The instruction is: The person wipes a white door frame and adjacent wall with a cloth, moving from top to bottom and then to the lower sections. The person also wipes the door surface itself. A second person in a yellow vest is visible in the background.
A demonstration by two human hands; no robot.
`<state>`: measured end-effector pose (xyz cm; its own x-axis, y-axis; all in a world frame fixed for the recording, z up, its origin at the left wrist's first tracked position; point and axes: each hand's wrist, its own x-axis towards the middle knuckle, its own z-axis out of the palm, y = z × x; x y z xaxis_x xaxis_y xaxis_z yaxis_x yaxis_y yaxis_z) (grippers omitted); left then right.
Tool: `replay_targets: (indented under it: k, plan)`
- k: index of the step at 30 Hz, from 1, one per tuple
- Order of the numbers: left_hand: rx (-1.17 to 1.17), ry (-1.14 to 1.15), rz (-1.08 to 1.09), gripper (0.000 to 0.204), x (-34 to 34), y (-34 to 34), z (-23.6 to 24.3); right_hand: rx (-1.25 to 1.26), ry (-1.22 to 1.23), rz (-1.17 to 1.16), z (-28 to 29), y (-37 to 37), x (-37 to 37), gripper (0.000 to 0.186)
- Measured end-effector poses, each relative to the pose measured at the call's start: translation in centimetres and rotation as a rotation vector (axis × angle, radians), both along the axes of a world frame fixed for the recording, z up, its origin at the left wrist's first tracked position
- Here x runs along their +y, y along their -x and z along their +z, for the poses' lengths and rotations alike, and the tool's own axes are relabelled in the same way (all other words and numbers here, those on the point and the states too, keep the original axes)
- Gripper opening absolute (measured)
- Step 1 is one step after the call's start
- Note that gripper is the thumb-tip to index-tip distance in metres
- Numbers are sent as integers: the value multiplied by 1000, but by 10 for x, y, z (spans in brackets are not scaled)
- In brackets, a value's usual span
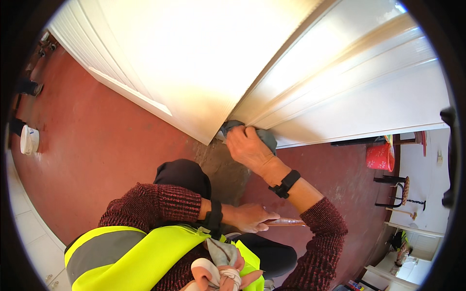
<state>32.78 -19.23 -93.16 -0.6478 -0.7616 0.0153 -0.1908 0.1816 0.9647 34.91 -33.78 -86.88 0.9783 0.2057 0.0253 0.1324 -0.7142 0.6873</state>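
Observation:
My right hand (248, 146) is closed on a dark grey cloth (267, 139). It presses the cloth to the bottom corner of a white panelled door (335, 99), right beside the gap where another white door (179, 63) meets it. Lower down, near my knees, my left hand (246, 217) grips a thin, flat, see-through thing with an orange-brown edge (286, 222). What exactly that thing is cannot be made out. Both wrists carry black straps.
The red floor (107, 140) has a worn grey patch below the doors. A white bucket (29, 140) stands far left, near another person's feet (36, 88). At the right are a red patterned bin (380, 156) and a chair (400, 190).

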Motion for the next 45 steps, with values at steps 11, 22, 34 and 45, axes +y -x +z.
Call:
replay_targets:
  k: [11,22,34,45]
  plan:
    - [-5,86,-28,56,3,6,-9,-358,-14,9,18,-5,-8,17]
    - [-178,16,-166,55,18,8,7,-371,-75,117,27,22,-22,11]
    - [-187,80,-153,41,39,3,10,-442,-44,150,26,28,-29,9]
    - [-231,98,-188,39,46,-2,8,-173,-89,54,-34,12,-12,13]
